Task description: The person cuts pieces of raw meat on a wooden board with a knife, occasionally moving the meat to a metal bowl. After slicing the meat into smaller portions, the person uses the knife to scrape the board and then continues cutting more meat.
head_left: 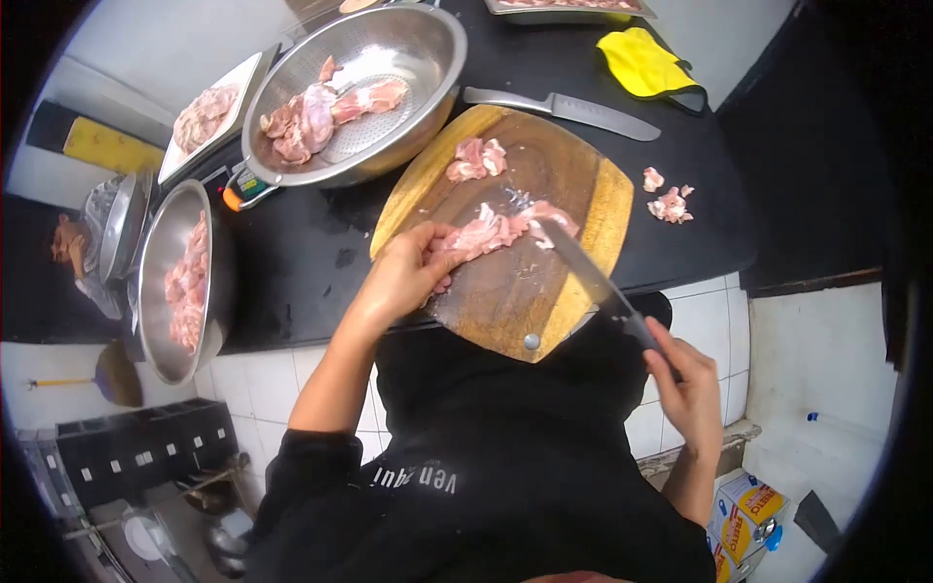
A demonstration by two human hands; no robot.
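A strip of raw meat [486, 233] lies across the wooden cutting board [486, 301]. My left hand [403, 272] grips its left end, fingers closed on it. In my right hand [683, 374] is a knife [588, 272] with a dark handle; its blade tip touches the right end of the strip. A smaller lump of meat [476, 158] rests near the top of the board. Just beyond the board lies a second knife [573, 110] with a metal handle. Small pale trimmings [671, 204] sit on the black table to the right.
A perforated metal colander [428, 58] with meat stands behind the board. Left of it are a metal bowl [155, 321] of cut meat and a white tray [238, 87] with more meat. A yellow cloth [641, 60] lies at the back right, near another tray [573, 12].
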